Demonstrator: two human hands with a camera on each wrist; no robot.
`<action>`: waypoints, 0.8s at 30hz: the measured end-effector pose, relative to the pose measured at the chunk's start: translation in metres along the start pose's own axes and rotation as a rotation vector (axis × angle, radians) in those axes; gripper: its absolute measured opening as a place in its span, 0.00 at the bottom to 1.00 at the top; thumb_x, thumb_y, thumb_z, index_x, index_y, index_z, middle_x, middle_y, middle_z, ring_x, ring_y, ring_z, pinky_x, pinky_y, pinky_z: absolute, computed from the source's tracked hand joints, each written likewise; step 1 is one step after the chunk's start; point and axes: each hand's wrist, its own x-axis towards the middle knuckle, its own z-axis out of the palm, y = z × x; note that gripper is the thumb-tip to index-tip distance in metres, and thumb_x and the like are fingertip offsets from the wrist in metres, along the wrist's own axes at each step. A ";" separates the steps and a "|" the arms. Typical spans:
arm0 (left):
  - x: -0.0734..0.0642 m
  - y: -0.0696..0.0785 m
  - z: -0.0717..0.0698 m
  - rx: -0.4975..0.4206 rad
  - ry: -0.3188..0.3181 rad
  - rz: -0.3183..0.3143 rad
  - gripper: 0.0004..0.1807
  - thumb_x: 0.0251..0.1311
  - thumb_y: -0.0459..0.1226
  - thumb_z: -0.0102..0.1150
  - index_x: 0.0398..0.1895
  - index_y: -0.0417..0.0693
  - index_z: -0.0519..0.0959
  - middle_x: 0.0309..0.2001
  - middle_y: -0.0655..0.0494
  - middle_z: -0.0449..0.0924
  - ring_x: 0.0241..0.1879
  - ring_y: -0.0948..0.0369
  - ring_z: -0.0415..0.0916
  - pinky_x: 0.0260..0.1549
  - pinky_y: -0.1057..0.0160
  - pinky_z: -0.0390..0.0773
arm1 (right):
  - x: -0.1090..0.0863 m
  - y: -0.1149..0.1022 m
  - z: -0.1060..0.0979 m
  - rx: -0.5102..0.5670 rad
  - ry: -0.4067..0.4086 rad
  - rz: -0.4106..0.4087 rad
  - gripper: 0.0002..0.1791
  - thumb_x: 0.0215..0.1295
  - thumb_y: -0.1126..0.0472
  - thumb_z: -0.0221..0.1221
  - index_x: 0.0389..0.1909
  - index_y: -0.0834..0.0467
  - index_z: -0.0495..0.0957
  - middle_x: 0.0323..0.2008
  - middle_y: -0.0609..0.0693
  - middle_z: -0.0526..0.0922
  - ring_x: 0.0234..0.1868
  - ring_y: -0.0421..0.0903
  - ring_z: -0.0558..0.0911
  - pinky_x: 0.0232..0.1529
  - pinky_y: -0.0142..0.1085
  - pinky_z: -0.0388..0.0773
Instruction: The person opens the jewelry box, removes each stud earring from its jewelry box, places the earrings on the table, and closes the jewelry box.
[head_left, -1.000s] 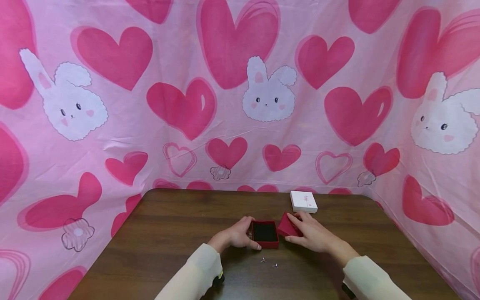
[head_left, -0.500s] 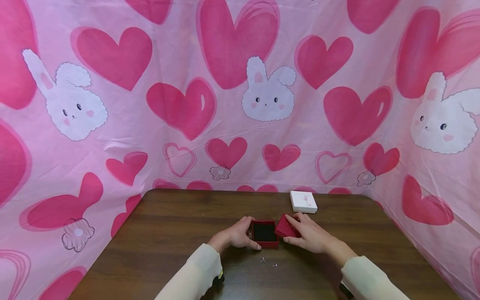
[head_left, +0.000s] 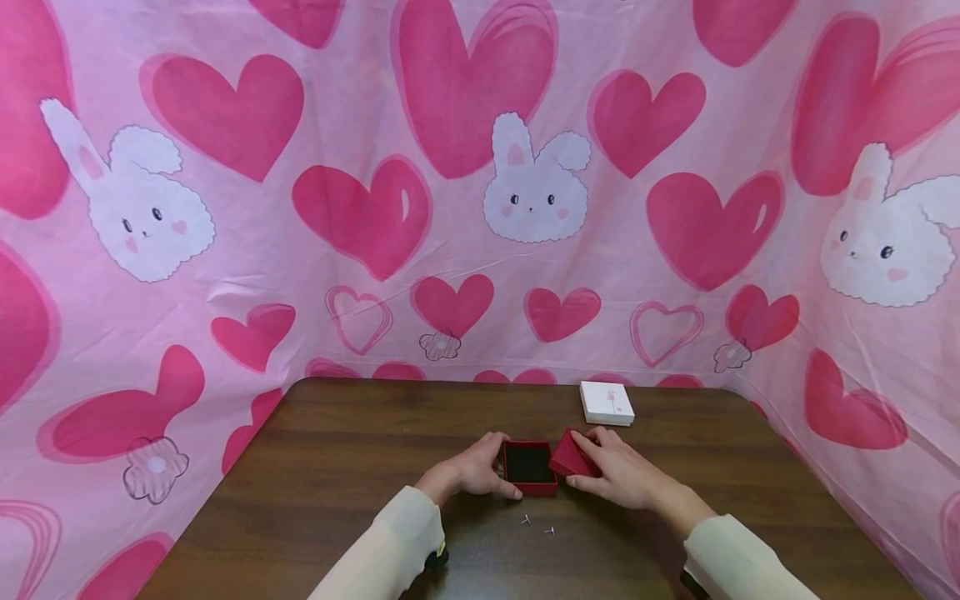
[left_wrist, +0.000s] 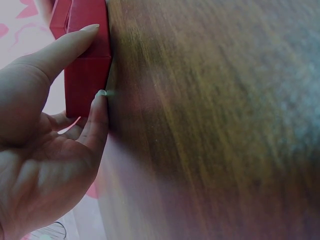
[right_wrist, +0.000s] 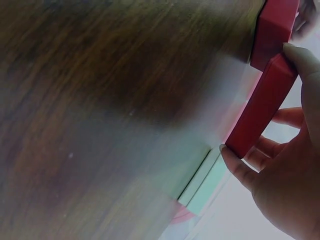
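A red box (head_left: 532, 490) with a black pad inside stands uncovered on the wooden table. My left hand (head_left: 477, 467) grips it from the left, thumb along its near wall and fingers round the far corner. In my right hand (head_left: 624, 472) is the box's red lid (head_left: 572, 457), pinched between thumb and fingers. Tilted, the lid leans with its left edge right at the box's right rim; the right wrist view has the lid (right_wrist: 262, 107) raised off the tabletop. Nearer me lie two small silvery stud earrings (head_left: 526, 520), apart from both hands.
Behind my right hand, a flat white box (head_left: 607, 403) with pink lettering sits near the table's (head_left: 360, 442) far edge. A pink cloth (head_left: 360, 100) printed with hearts and rabbits hangs round the back and sides.
My right hand has shifted slightly left with the lid, up to the box's right rim, then stayed nearly still. The left hand, box and earrings keep their places.
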 end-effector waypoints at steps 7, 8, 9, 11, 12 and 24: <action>0.002 -0.002 0.001 0.012 0.002 0.000 0.36 0.48 0.39 0.81 0.58 0.46 0.69 0.48 0.56 0.70 0.47 0.57 0.69 0.53 0.51 0.74 | -0.001 -0.004 0.001 -0.002 0.019 -0.062 0.48 0.62 0.33 0.64 0.73 0.61 0.67 0.56 0.54 0.74 0.50 0.46 0.71 0.42 0.40 0.76; 0.002 -0.002 0.001 0.013 0.001 0.001 0.36 0.48 0.39 0.81 0.58 0.46 0.69 0.48 0.56 0.70 0.47 0.58 0.69 0.53 0.51 0.74 | 0.000 -0.005 0.001 0.000 0.022 -0.072 0.48 0.62 0.33 0.64 0.73 0.61 0.68 0.56 0.54 0.74 0.51 0.46 0.71 0.42 0.40 0.76; 0.003 -0.003 0.001 0.014 0.001 0.002 0.36 0.48 0.39 0.81 0.58 0.46 0.69 0.47 0.56 0.70 0.47 0.58 0.69 0.53 0.52 0.74 | 0.000 -0.006 0.001 0.000 0.025 -0.080 0.47 0.63 0.33 0.64 0.73 0.61 0.68 0.56 0.54 0.74 0.51 0.46 0.71 0.43 0.40 0.76; 0.003 -0.003 0.001 0.017 0.001 0.005 0.36 0.48 0.39 0.81 0.58 0.46 0.69 0.47 0.56 0.70 0.47 0.58 0.69 0.53 0.52 0.74 | 0.001 -0.008 0.001 -0.001 0.029 -0.087 0.47 0.63 0.34 0.64 0.73 0.62 0.68 0.56 0.54 0.74 0.51 0.46 0.71 0.43 0.40 0.75; 0.003 -0.003 0.002 0.018 0.001 0.006 0.36 0.48 0.39 0.81 0.58 0.46 0.69 0.47 0.56 0.70 0.47 0.58 0.69 0.53 0.52 0.74 | 0.001 -0.008 0.001 -0.001 0.029 -0.087 0.47 0.63 0.34 0.64 0.73 0.61 0.68 0.56 0.54 0.74 0.51 0.46 0.71 0.43 0.40 0.75; 0.002 -0.003 0.000 0.020 -0.006 0.002 0.36 0.51 0.40 0.79 0.60 0.46 0.69 0.49 0.55 0.70 0.48 0.57 0.69 0.54 0.51 0.74 | 0.004 -0.010 0.004 0.014 0.028 -0.080 0.48 0.63 0.32 0.63 0.74 0.61 0.66 0.56 0.53 0.73 0.51 0.45 0.70 0.43 0.40 0.75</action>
